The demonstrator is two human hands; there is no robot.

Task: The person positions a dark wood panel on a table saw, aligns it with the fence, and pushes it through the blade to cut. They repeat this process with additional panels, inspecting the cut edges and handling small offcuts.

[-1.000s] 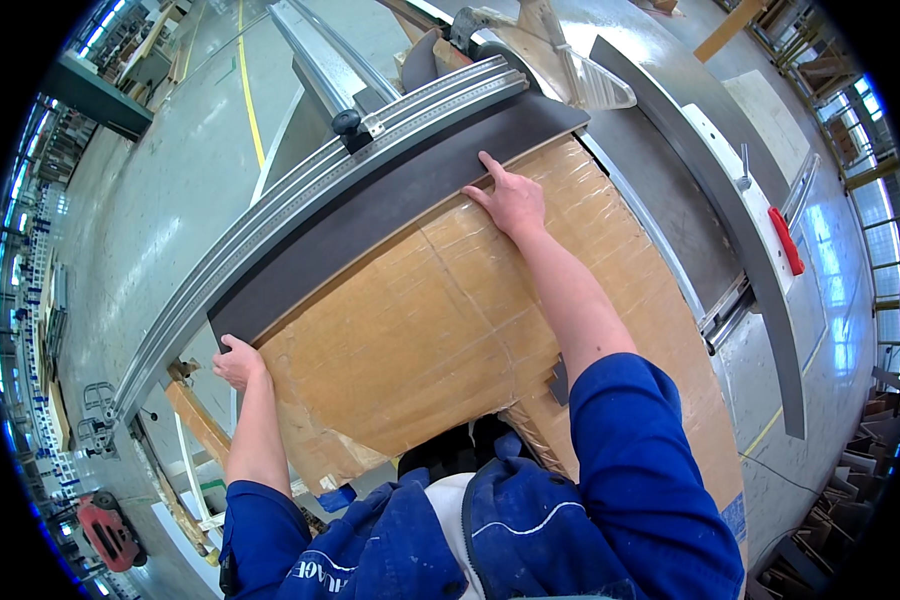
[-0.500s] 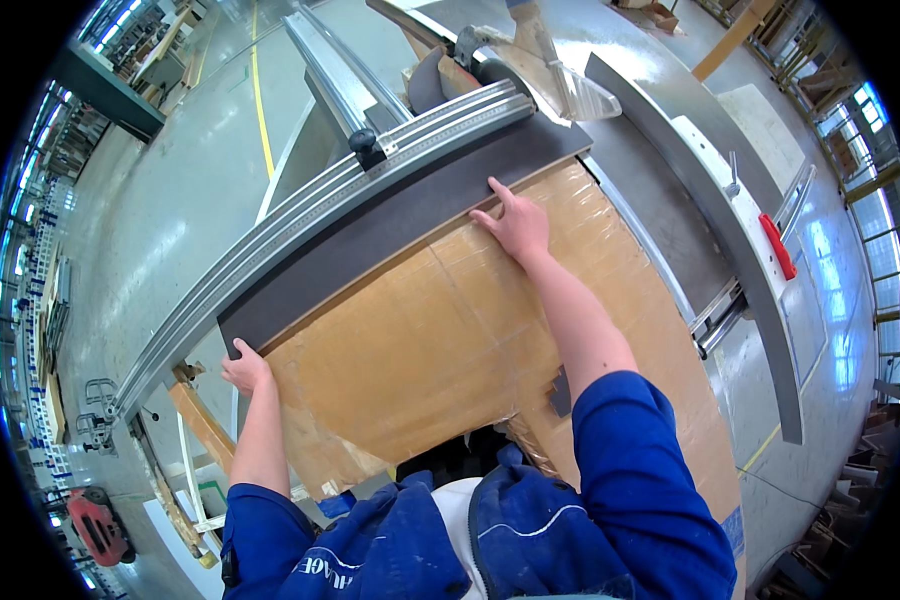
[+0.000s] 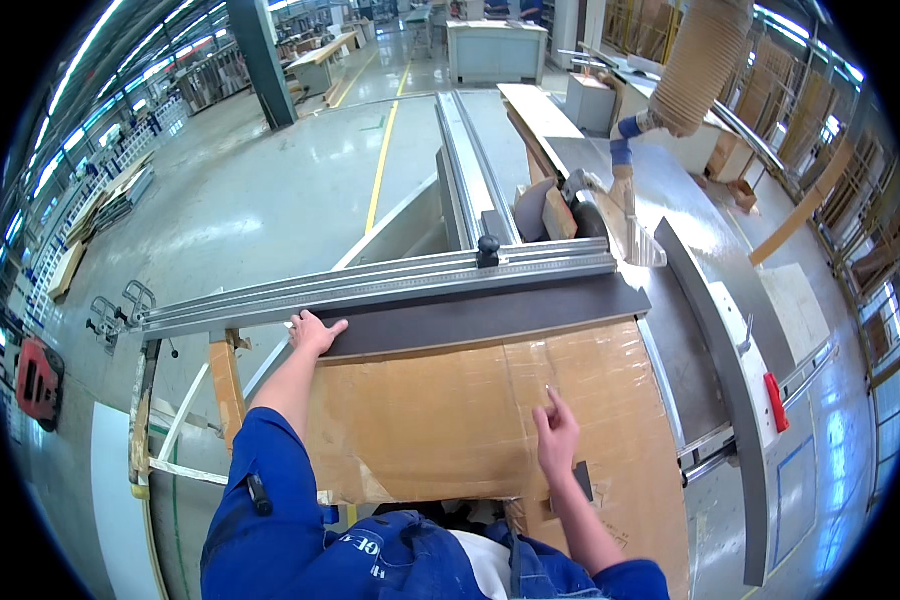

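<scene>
A long dark grey board (image 3: 480, 312) lies flat along the metal fence (image 3: 390, 283) of a sliding table saw. My left hand (image 3: 313, 332) grips the board's left end, its thumb stretched across the top and its fingertips close to the fence. Over the brown cardboard-covered surface (image 3: 420, 410), my right hand (image 3: 558, 440) is held apart from the board. Its index finger points forward and the thumb stands off; the other fingers are partly curled. I see nothing in it. By my right wrist, a small dark piece (image 3: 582, 482) lies on the cardboard.
A black knob (image 3: 488, 250) rises from the fence. The saw unit with its clear guard (image 3: 642, 245) stands beyond the board's right end. A curved-looking grey rail (image 3: 715, 380) with a red handle (image 3: 776, 402) runs at right. A wooden post (image 3: 225, 385) stands at left.
My right hand has left the board's near edge and drawn back over the cardboard. My left hand has shifted farther onto the board's left end. The view has tilted up and turned.
</scene>
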